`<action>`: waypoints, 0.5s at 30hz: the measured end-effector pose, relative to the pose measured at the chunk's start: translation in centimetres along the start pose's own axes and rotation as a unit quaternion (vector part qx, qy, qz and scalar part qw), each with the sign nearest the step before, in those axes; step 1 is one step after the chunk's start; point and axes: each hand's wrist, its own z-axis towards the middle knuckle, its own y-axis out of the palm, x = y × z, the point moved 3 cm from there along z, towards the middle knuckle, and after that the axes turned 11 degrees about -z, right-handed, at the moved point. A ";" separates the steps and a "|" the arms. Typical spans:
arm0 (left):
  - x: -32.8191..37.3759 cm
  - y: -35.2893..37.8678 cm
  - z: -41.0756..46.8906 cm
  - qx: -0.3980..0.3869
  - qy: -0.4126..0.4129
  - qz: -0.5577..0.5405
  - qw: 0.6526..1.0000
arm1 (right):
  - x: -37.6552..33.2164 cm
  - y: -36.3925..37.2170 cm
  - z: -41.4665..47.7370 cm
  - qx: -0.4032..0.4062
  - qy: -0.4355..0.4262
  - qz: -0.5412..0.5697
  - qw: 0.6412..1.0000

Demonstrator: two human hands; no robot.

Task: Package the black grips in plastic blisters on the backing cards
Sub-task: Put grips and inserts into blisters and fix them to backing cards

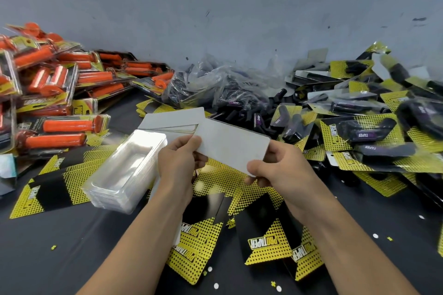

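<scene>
One backing card (236, 145) pinched between left hand (177, 161) and right hand (281, 166), underside hidden

**Both hands hold one blank card**

At frame centre, the left hand (178, 159) and right hand (279, 166) pinch a grey backing card (233, 145). Clear blisters (124, 170) stack lower left; loose black grips (242, 115) lie above.

Around the card (232, 145): blisters (124, 170) at 9 o'clock, card stack (175, 120) at 10, bagged grips (215, 84) at 12, packs (354, 84) at 2.
</scene>
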 end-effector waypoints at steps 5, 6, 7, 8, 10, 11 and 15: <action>0.3 0.0 -0.3 -0.014 0.009 -0.004 1.000 | 0.3 -0.3 0.2 0.117 -0.016 0.012 0.993; 0.2 0.1 -0.3 -0.011 0.001 -0.010 1.000 | 0.4 -0.3 0.3 0.137 -0.021 0.027 0.990; 0.1 0.2 -0.3 -0.007 -0.004 -0.009 1.000 | 0.3 -0.4 0.3 0.160 -0.028 0.035 0.986; 0.0 0.2 -0.4 -0.006 -0.004 0.002 1.000 | 0.4 -0.4 0.2 0.188 -0.042 0.024 0.981; -0.4 0.4 -0.5 -0.005 0.016 0.033 0.999 | 0.3 -0.5 -0.2 0.255 -0.098 -0.056 0.960; -0.5 0.4 -0.5 -0.004 0.027 0.045 0.999 | 0.0 -0.3 -0.6 0.283 -0.134 -0.104 0.944; -0.8 1.4 -0.9 -0.109 -0.099 -0.081 0.986 | -1.1 1.2 -1.5 0.294 -0.243 -0.290 0.878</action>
